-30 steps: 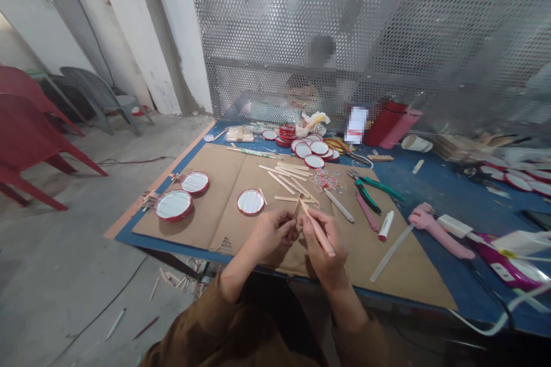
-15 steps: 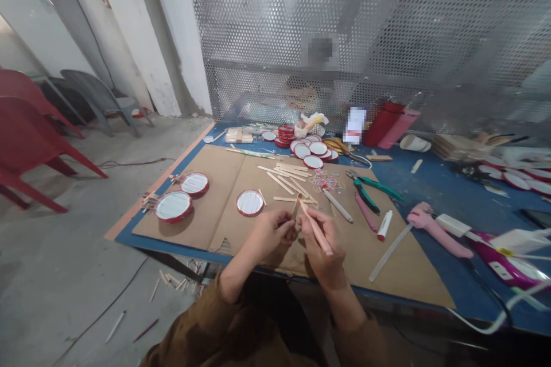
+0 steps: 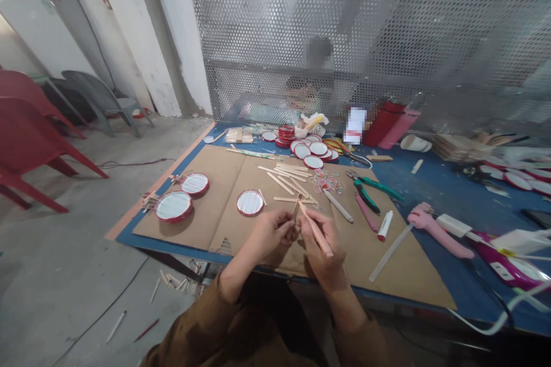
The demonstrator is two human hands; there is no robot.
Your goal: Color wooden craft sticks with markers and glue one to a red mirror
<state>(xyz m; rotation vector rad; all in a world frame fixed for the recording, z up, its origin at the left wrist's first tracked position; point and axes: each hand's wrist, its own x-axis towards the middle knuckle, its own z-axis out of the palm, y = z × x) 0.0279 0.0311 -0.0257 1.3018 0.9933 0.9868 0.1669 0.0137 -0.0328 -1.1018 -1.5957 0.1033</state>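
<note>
My left hand (image 3: 273,230) is closed on a wooden craft stick (image 3: 297,207), which points up and away from me. In my right hand (image 3: 328,255) a slim pink pen-like tool (image 3: 317,230) is gripped, its tip at the stick's upper end; whether it is a pen or a cutter I cannot tell. Both hands are close together above the cardboard sheet (image 3: 232,178). Beyond them lie loose craft sticks (image 3: 282,182) and a tangle of coloured rubber bands (image 3: 323,181). A red-rimmed white disc (image 3: 249,202) lies left of my hands.
Two red-rimmed discs with clipped sticks (image 3: 173,206) lie at left. Green-handled pliers (image 3: 379,188), a marker (image 3: 385,225) and a pink glue gun (image 3: 439,229) are at right. More discs (image 3: 317,148) are piled behind, before a perforated metal screen (image 3: 275,23).
Almost nothing differs. The tool's tip has shifted slightly at the stick's upper end; both hands stay in the same place.
</note>
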